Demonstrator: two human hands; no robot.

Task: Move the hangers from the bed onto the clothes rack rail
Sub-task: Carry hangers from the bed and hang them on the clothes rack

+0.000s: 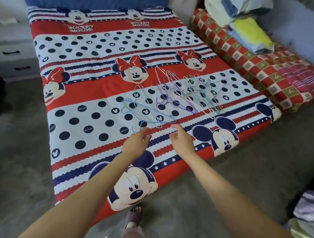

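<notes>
Broadly, the bed point(100, 91) with its red, white and navy cartoon-mouse cover fills the middle of the view, and the hangers point(173, 96), thin wire ones in blue, purple, white and green, lie scattered on its near right part. Both bare forearms reach forward over the bed's near edge. The left hand point(136, 142) and right hand point(181, 138) hover side by side, apart, fingers loosely curled and holding nothing, just short of the nearest blue hanger point(143, 116).
</notes>
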